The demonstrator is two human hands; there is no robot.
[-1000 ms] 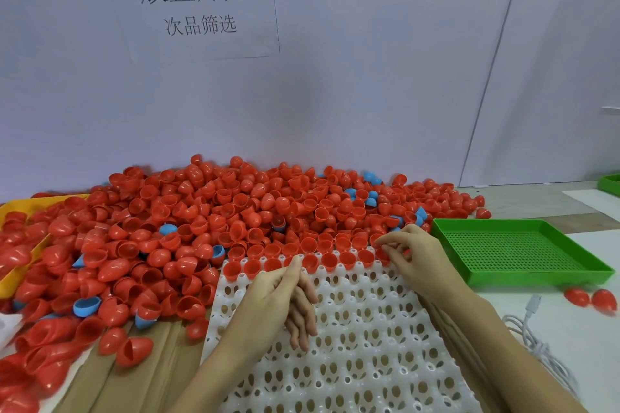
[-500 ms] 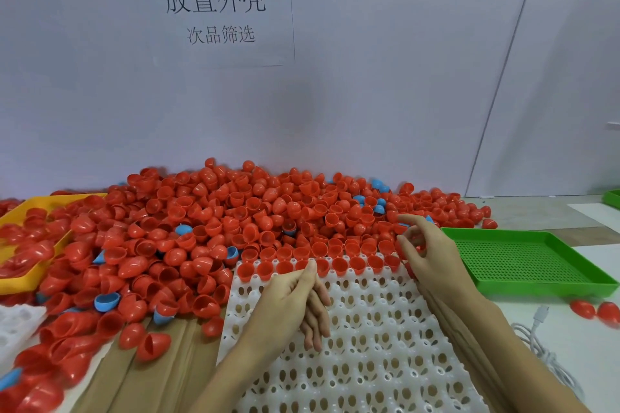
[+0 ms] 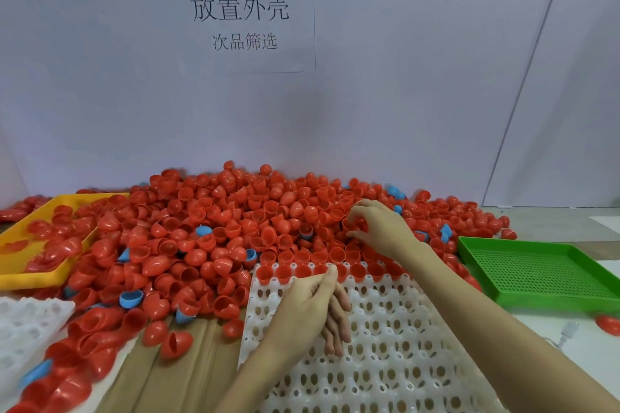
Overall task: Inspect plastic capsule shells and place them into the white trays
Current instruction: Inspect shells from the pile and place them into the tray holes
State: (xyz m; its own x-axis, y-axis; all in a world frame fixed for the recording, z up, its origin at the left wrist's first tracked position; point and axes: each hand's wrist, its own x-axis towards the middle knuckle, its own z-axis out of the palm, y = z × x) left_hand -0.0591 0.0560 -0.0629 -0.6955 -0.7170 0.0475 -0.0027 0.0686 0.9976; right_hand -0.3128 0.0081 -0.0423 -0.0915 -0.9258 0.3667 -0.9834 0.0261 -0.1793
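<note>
Capsule shells (image 3: 322,270): far row of white tray (image 3: 385,362) seated, open ends up | left hand (image 3: 312,308) relaxed on tray, likely steadying it | right hand (image 3: 375,228) pinching red shell (image 3: 356,224) from pile (image 3: 235,221), presumably for checking.

- Paper sign (image 3: 250,13) with printed Chinese characters, fixed to the pale wall (image 3: 419,60);
- Yellow tray (image 3: 20,278), well below and left of the sign;
- Green perforated tray (image 3: 536,273), below and right of the sign;
- White cable (image 3: 567,335), just in front of the green tray
</note>
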